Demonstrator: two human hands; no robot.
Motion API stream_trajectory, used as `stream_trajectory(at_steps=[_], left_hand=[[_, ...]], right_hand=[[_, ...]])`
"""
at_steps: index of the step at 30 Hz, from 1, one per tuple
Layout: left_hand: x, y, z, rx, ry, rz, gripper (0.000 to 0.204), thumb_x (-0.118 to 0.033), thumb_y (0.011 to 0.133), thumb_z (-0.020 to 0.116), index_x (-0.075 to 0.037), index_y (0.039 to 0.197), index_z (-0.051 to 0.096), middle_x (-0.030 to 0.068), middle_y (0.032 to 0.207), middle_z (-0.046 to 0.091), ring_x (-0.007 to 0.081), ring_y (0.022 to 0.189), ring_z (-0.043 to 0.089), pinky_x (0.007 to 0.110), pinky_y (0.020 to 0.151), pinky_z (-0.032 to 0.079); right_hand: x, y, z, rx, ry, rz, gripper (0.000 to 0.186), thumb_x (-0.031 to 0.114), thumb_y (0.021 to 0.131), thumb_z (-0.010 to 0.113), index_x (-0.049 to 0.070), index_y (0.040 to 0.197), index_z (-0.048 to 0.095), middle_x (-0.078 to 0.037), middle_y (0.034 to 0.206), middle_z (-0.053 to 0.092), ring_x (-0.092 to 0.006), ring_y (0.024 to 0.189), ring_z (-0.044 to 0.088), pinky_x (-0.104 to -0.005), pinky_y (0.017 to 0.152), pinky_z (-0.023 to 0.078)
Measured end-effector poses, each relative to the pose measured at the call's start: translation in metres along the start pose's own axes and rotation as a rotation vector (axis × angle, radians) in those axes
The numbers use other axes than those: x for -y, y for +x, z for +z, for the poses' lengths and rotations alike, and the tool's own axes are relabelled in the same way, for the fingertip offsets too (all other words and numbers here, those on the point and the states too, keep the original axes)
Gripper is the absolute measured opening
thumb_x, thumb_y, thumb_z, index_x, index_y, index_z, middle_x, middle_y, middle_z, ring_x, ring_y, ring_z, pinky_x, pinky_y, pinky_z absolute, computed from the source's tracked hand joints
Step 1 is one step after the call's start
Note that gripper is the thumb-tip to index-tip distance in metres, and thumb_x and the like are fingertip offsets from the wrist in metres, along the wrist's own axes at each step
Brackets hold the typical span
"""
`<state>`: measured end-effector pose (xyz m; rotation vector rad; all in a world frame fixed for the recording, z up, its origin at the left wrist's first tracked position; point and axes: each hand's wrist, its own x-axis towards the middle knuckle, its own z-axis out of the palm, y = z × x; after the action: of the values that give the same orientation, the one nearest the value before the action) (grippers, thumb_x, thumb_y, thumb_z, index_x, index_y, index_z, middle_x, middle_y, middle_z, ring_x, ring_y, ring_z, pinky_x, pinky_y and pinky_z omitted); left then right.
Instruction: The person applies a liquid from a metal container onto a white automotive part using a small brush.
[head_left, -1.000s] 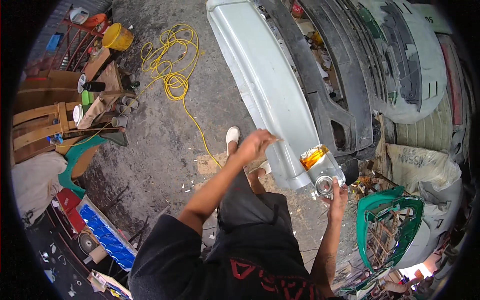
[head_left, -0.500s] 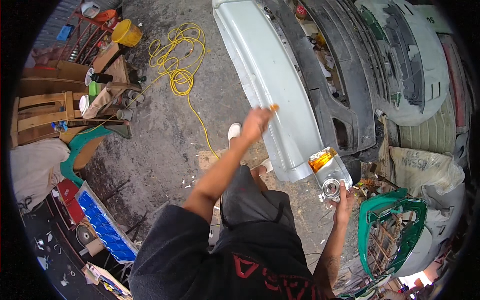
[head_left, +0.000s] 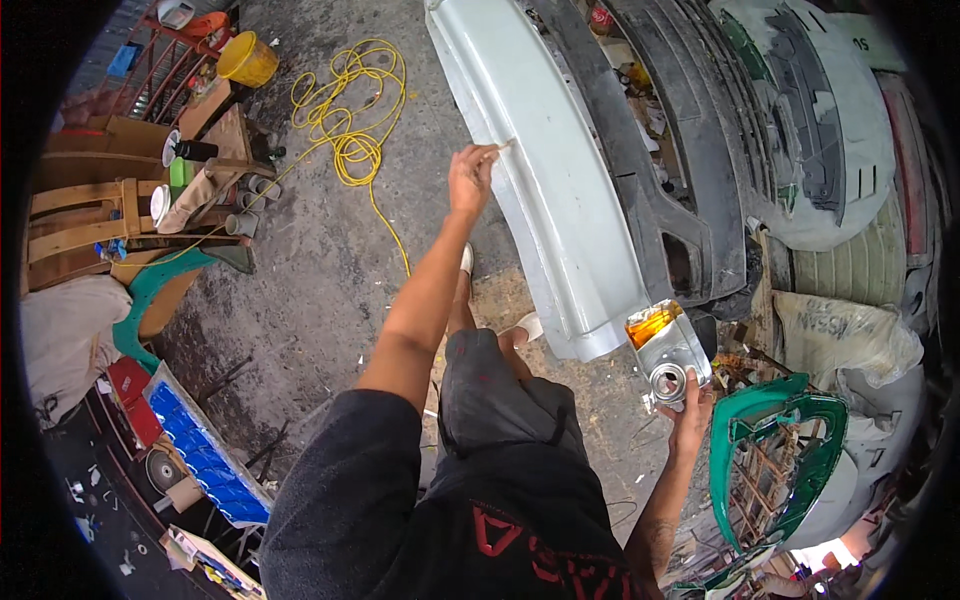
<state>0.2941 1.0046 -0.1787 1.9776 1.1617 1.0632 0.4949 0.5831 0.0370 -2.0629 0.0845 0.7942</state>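
My left hand (head_left: 472,178) is stretched out over the near edge of a long, pale grey-white moulded panel (head_left: 560,170), perhaps a bumper or its mould. Its fingers are pinched on a small, pale tan piece (head_left: 503,146), whose tip meets the panel; its kind is too small to make out. Low on the right, my right hand (head_left: 690,408) grips a rectangular metal can (head_left: 672,350) beside the panel's near end. Through the can's cut-open side an amber substance shows, and its round spout faces me.
Dark bumper-like parts (head_left: 700,200) stand beside the panel on the right. A green frame (head_left: 730,470) lies at lower right. Loops of yellow cord (head_left: 350,150) lie on the concrete floor. Leftward are a wooden stand (head_left: 232,140), a yellow bucket (head_left: 248,60) and a blue panel (head_left: 205,450).
My left hand has moved up and left along the panel, from its middle toward its left edge. The can in my right hand has shifted only slightly.
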Motion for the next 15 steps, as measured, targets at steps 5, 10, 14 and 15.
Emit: stream_trajectory(at_steps=[5, 10, 14, 15], left_hand=[[-0.019, -0.106, 0.008, 0.098, -0.238, -0.166, 0.013, -0.002, 0.090, 0.060, -0.005, 0.098, 0.071, 0.0130, 0.096, 0.070, 0.0306, 0.090, 0.063, 0.039, 0.089, 0.046], [-0.070, -0.168, -0.024, 0.431, -0.321, -0.137, 0.016, -0.007, 0.089, 0.061, -0.006, 0.102, 0.071, 0.0117, 0.098, 0.070, 0.0321, 0.093, 0.063, 0.041, 0.089, 0.045], [-0.041, -0.134, -0.032, 0.614, -0.470, -0.173, 0.018, -0.009, 0.091, 0.061, -0.005, 0.106, 0.071, 0.0137, 0.100, 0.070, 0.0308, 0.088, 0.064, 0.041, 0.083, 0.049], [-0.028, -0.121, -0.027, 0.601, -0.532, -0.254, 0.017, -0.009, 0.091, 0.062, -0.004, 0.105, 0.071, 0.0138, 0.100, 0.070, 0.0294, 0.086, 0.064, 0.040, 0.081, 0.050]], right_hand=[[0.007, 0.000, 0.015, 0.046, -0.003, -0.005, 0.075, 0.046, 0.087, 0.069, -0.007, 0.131, 0.037, -0.013, 0.117, 0.059, -0.0204, 0.104, 0.064, -0.0352, 0.062, 0.062], [0.012, 0.006, 0.027, 0.027, 0.011, -0.038, 0.070, 0.043, 0.088, 0.068, -0.007, 0.128, 0.040, -0.012, 0.110, 0.062, -0.0190, 0.097, 0.067, -0.0323, 0.058, 0.062], [0.032, 0.004, 0.049, 0.041, 0.003, -0.031, 0.065, 0.042, 0.089, 0.068, -0.005, 0.125, 0.043, -0.012, 0.106, 0.064, -0.0190, 0.094, 0.069, -0.0327, 0.059, 0.062], [0.035, 0.003, 0.054, 0.051, 0.010, -0.044, 0.062, 0.041, 0.089, 0.068, -0.004, 0.124, 0.044, -0.012, 0.105, 0.064, -0.0188, 0.093, 0.069, -0.0337, 0.060, 0.062]])
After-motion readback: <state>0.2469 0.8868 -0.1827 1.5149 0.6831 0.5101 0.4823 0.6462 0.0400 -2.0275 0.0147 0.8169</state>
